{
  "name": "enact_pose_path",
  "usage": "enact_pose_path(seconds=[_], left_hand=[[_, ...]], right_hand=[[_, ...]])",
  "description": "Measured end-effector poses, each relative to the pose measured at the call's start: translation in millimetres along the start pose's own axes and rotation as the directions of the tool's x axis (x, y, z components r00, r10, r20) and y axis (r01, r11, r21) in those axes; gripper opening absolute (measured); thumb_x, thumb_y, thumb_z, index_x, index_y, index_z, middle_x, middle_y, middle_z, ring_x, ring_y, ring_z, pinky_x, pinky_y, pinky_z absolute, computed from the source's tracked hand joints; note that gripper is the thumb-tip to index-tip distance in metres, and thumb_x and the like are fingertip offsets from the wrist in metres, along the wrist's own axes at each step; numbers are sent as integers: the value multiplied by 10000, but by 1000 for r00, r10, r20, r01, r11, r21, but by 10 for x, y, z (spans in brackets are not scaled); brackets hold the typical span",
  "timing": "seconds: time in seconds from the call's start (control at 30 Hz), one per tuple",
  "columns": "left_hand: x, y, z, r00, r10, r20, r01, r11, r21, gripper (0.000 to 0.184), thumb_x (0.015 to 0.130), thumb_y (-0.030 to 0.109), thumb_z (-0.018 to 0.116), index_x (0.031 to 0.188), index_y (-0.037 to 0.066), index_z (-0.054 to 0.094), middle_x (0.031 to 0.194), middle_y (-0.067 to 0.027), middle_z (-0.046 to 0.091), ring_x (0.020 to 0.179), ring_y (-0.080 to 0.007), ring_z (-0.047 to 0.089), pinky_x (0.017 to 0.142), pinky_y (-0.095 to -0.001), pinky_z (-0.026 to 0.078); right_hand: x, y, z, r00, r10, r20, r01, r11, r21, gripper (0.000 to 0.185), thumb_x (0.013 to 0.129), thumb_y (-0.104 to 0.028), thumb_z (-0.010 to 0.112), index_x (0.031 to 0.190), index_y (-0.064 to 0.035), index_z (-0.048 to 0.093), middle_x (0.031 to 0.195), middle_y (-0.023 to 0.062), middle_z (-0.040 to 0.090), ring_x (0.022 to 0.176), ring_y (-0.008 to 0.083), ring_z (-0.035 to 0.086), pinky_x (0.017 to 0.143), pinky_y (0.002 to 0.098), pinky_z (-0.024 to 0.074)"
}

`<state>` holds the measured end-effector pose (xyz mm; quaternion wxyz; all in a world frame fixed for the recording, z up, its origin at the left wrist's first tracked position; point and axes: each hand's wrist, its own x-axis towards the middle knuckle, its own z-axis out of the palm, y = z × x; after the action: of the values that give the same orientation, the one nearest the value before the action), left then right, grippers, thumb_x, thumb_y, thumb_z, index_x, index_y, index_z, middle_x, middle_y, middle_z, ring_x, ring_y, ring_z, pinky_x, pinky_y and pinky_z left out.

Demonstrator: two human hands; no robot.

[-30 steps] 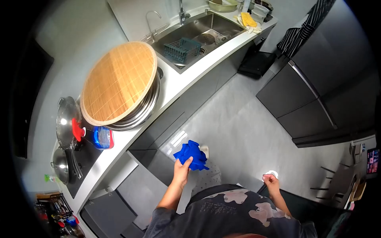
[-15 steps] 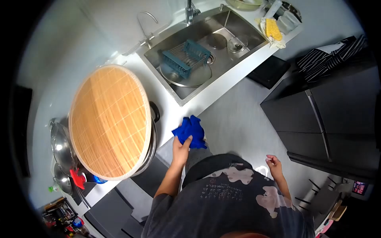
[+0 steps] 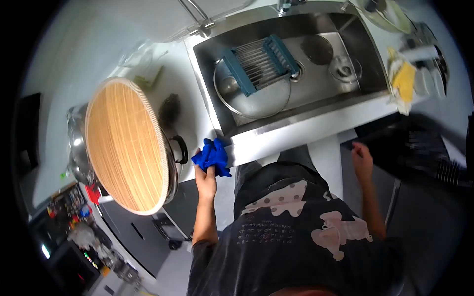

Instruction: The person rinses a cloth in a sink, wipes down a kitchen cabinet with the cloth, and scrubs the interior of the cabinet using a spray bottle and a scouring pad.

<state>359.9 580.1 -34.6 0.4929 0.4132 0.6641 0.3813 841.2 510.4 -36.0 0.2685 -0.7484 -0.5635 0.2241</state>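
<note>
A crumpled blue cloth (image 3: 211, 157) is gripped in my left hand (image 3: 205, 181) at the front edge of the white counter, near the left corner of the sink (image 3: 261, 129). Just left of the cloth is the black handle (image 3: 180, 149) of a pan under the large round bamboo lid (image 3: 129, 148). My right hand (image 3: 363, 157) hangs to the right of my body, below the counter. Its fingers are loosely bent and apart, with nothing seen in them.
Inside the sink, a teal drying rack (image 3: 259, 64) rests over a glass lid (image 3: 264, 101). Near the drain lie a dark round disc (image 3: 317, 49) and a small glass lid (image 3: 344, 69). A yellow cloth (image 3: 405, 81) is at the right end. A dark object (image 3: 170, 108) stands behind the pan.
My view has turned and come closer to the sink. My left hand has carried the blue cloth to the counter's edge beside the pan handle. My right hand has risen slightly.
</note>
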Motion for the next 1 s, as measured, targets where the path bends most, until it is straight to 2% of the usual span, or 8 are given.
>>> enact_pose_path(seconds=[0.1,0.2,0.33,0.4,0.5,0.63,0.87,1.0], left_hand=[[233,273,308,989,61,-138,-10,940,340,619,762,-60,430,1346,-22,229,1255,-191,415,1080,-283,486,912,-336,387],[413,455,567,923,303,-239,67,484,872,732,695,-49,477,1366,-13,189,1311,-247,333,1173,-394,382,972,-459,312],[622,569,1018,875,480,-62,-39,198,979,697,665,-44,500,1330,1,298,1309,-209,357,1188,-384,361,976,-461,306],[756,661,1229,920,391,0,-150,353,924,689,675,-21,519,1326,-4,293,1285,-231,371,1175,-392,374,962,-450,328],[1158,349,1424,984,9,-176,117,712,692,635,744,83,535,1306,-59,276,1257,-295,391,1135,-422,424,949,-421,360],[1665,-140,1459,864,-415,-284,502,736,453,629,780,176,506,1293,-94,263,1194,-315,448,1082,-425,474,952,-399,371],[1637,-254,1671,924,-369,-102,377,830,411,385,776,176,505,1088,-49,486,1079,-288,543,1055,-380,514,880,-406,410],[1417,200,2148,883,-468,17,462,877,135,378,772,155,497,1095,-42,503,1055,-236,580,1051,-360,525,897,-376,386]], right_hand=[[1291,-73,-89,987,-16,163,6,998,65,222,837,-88,552,1050,-28,568,1007,131,580,917,246,570,795,311,437],[2127,-258,142,947,-73,313,37,992,119,236,841,-123,552,1068,-62,569,1054,114,568,956,239,556,780,311,442],[2610,-692,717,852,-316,418,270,948,166,253,813,-134,578,1060,-86,563,1035,121,569,970,283,544,808,347,434],[2718,-859,1121,773,-485,409,406,873,269,270,797,-146,592,1059,-90,556,1026,122,571,972,302,537,827,355,427],[2784,-1234,1631,703,-508,498,454,859,235,324,777,-227,623,1063,-93,551,1030,114,576,983,300,534,838,370,424],[2661,-1574,2236,606,-501,618,606,794,49,550,715,-375,673,1128,-62,488,1048,144,567,1046,307,503,879,386,396],[2580,-1595,2410,655,-289,698,441,897,-42,803,703,-325,686,1318,-46,253,1028,231,560,931,368,559,825,422,436],[2694,-1265,2142,696,-243,676,378,924,-56,787,712,-234,666,1341,-61,227,1015,212,564,913,374,557,803,418,444]])
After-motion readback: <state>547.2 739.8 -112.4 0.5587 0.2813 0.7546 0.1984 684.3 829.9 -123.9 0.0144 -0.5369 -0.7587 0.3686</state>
